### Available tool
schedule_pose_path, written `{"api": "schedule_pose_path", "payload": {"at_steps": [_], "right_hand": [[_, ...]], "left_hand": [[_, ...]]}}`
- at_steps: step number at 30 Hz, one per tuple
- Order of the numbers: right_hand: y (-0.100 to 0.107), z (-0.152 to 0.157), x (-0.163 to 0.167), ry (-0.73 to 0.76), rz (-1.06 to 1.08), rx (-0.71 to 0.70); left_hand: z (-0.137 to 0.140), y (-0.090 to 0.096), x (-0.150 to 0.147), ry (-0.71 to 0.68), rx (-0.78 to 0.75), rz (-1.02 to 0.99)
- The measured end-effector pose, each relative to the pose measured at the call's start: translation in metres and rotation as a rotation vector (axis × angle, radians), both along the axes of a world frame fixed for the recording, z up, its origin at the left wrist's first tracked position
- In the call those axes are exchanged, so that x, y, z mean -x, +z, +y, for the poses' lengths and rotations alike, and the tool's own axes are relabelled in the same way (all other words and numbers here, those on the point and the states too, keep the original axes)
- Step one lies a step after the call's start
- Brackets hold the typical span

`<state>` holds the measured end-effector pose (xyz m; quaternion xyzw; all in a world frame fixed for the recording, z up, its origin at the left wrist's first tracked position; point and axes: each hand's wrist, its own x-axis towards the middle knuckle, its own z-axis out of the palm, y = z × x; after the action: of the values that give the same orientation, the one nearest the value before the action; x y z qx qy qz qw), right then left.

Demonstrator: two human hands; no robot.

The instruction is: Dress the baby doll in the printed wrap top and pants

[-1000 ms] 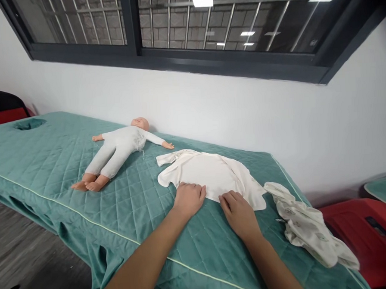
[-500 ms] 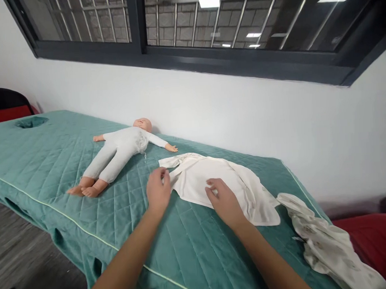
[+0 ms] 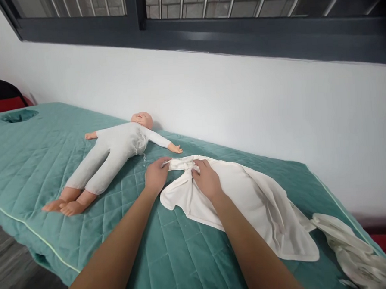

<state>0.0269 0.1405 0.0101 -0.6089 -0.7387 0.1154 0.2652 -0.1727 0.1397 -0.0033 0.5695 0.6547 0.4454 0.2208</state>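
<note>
Over green bedding (image 3: 172, 249), both hands (image 3: 156, 177) (image 3: 208, 179) have left the near edge of the white garment (image 3: 244, 193) and pinch its sleeve (image 3: 181, 163).

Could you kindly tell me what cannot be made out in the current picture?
- Head view: part of the white garment, hidden by the right forearm.
- Head view: the far fingers of the left hand, hidden by the hand itself.
- Head view: the lower end of the crumpled cloth, cut off by the bottom edge; its print is blurred.
- Head view: the window's top, cut off by the top edge.
</note>
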Motion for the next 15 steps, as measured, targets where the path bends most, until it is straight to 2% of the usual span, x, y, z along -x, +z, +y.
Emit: {"api": "schedule_pose_path", "payload": {"at_steps": [5,11,15], "right_hand": [[-0.002,0.004,-0.005,0.012,0.142,0.001],[-0.002,0.003,-0.005,0.055,0.233,-0.030],[-0.001,0.001,-0.006,0.076,0.258,-0.065]], "left_hand": [[0.021,0.000,0.005,0.068,-0.104,-0.122],[0.032,0.000,0.006,0.076,-0.224,-0.199],[0.035,0.001,0.005,0.118,-0.130,-0.145]]}}
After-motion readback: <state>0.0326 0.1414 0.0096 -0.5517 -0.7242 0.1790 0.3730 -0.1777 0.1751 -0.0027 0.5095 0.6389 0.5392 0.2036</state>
